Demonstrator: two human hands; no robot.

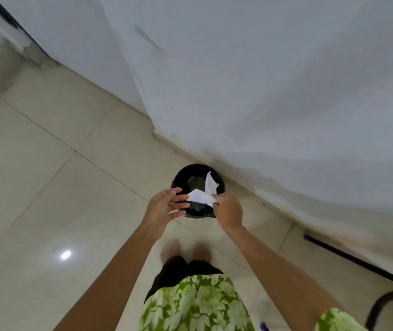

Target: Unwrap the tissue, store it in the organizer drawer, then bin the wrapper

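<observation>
A round black bin [183,176] stands on the floor against the white wall, seen from above. Over its mouth my right hand [229,209] pinches a crumpled white wrapper [201,195], which sticks up and out to the left. My left hand [164,206] hovers just left of the wrapper with fingers spread, its fingertips near the wrapper's left tip; whether they touch it I cannot tell. The tissue and the organizer drawer are not in view.
Glossy cream floor tiles [47,187] spread to the left and below. A white wall [286,91] runs diagonally behind the bin. A dark pole with a blue tip [358,261] lies along the wall's base at right. My feet [186,252] stand close to the bin.
</observation>
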